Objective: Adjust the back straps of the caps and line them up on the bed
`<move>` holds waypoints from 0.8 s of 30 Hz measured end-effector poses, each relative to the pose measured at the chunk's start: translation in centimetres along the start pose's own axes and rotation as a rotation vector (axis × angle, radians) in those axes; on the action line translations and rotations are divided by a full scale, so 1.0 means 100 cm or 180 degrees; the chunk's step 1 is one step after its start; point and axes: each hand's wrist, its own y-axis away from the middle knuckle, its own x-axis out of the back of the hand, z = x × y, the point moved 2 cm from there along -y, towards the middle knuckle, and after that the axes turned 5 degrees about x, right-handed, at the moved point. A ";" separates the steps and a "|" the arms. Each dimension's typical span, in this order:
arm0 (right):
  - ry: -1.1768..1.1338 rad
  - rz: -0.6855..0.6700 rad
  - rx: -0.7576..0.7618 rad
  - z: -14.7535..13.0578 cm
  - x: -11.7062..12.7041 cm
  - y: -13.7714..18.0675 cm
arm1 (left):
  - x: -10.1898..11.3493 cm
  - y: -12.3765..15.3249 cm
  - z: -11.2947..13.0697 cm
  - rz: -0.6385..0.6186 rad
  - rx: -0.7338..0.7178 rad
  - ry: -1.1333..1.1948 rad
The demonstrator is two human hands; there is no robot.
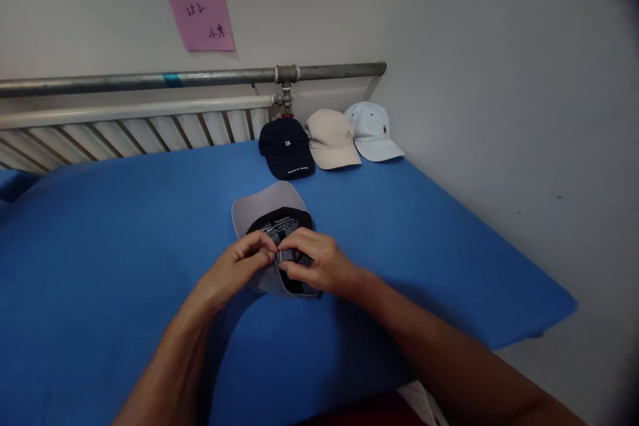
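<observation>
- Spotted the left hand (240, 267) first, in a curled pinch with thumb and fingertips almost together, right up at the end of the back strap (288, 255). Couldn't tell about an actual grip there tbh, because of the tight overlap with the right fingers.
- Found the grey cap (283, 225) on the blue table (150, 226), right under both hands, inside facing up and brim (264, 205) pointing away. Looked super light. Seemed soft and floppy around the crown, so probably prone to sagging or caving in under a hard squeeze.
- Guessed at the brim as the stiff bit. Would've grabbed there to lift or turn the whole thing, or to stop it from sliding around.
- Looked at the strap too: narrow, bendy, probably not slippery, hardly fragile, just fiddly. Called for fingertips near the end imo, not a full fist.
- Noticed the navy cap (287, 150) farther back.
- Saw the right hand (324, 263) closed down to a small gap, with the strap between thumb and fingers. Seemed a decent hold for something thin.
- Clocked the beige cap (332, 140), then the pale cap (374, 133), in a row beside the navy one. Looked about as light.
</observation>
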 end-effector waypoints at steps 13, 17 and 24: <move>0.0014 0.0107 0.0064 -0.003 -0.005 0.000 | 0.004 0.002 0.003 -0.0050 -0.0068 -0.0066; 0.0051 0.0087 0.0154 -0.005 -0.006 0.000 | 0.004 0.001 0.003 0.0018 -0.0011 0.0056; 0.0034 0.0066 0.0123 -0.007 -0.005 -0.002 | 0.003 0.002 0.003 -0.0069 0.0037 0.0084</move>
